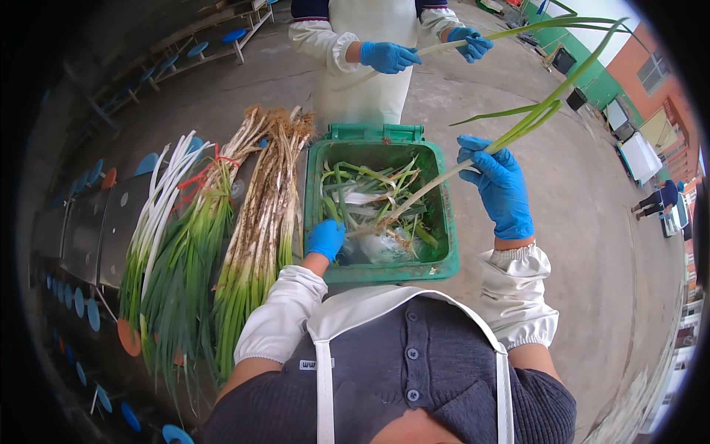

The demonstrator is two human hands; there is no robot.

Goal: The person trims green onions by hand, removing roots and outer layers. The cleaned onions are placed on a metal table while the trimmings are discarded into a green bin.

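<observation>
One spring onion (424,192) is gripped by the stalk in the closed right hand (503,189), slanted over one green bin (449,251) part-filled with scraps (353,198). The left hand (326,239) is placed by its root end, curled; whether anything is held cannot be told. A second onion (442,47) is held in two co-worker's hands (388,58). Three bunches (259,200) are laid on the table (92,229), with stools (94,314) set along it on a grey floor (592,296).

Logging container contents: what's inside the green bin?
The green bin holds green and whitish leaf scraps, with what looks like clear plastic at the near end. The bottom and anything under the top layer are covered; the left hand hides part of the left rim.
</observation>
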